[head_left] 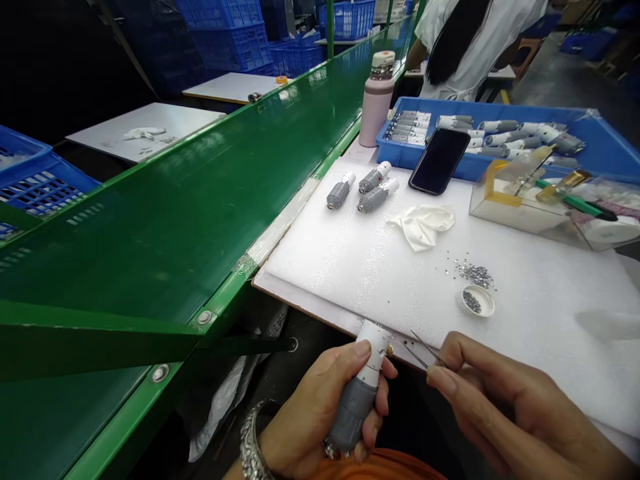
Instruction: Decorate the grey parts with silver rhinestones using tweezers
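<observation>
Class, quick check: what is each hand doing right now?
Left hand: closed, holding a grey-and-white motor.
Right hand: closed, pinching tweezers.

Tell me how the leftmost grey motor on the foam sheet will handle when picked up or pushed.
The grey motor will probably roll if pushed, being a round cylinder on its side, though the white foam sheet may slow it. It looks stiff, and its metal-looking casing suggests fair weight for its size.
</observation>
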The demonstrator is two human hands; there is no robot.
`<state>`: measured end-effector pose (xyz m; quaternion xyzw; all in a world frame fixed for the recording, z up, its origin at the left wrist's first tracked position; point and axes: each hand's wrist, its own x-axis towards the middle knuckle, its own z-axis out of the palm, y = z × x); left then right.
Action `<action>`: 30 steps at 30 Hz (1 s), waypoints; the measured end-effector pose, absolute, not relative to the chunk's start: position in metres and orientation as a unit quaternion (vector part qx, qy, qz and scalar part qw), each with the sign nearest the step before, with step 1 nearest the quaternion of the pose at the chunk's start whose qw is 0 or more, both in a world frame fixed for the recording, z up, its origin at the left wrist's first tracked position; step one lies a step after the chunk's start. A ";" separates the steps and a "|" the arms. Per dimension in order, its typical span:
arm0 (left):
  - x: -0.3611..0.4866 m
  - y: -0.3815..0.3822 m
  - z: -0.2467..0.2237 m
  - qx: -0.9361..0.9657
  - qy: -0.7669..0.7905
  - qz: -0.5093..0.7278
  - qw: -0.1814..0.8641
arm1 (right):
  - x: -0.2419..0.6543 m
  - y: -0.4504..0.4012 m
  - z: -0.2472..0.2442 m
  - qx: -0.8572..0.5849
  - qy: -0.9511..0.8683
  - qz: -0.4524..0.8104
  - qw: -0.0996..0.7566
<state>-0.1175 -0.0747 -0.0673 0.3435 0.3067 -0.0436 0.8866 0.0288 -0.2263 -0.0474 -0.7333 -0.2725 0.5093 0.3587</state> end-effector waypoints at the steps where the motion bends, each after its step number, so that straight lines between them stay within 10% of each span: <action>1: -0.118 -0.076 -0.068 0.356 0.306 -0.040 0.882 | 0.028 -0.224 -0.047 -0.730 -0.286 0.505 0.361; 18: -0.116 -0.078 -0.068 0.539 0.312 -0.031 0.781 | 0.028 -0.206 -0.045 -0.706 -0.376 0.472 0.370; 26: -0.123 -0.075 -0.072 0.814 0.301 0.061 0.493 | 0.035 -0.202 -0.045 -0.610 -0.186 0.664 0.390; 30: -0.123 -0.073 -0.074 0.842 0.290 0.066 0.451 | 0.026 -0.204 -0.058 -0.703 -0.385 0.468 0.372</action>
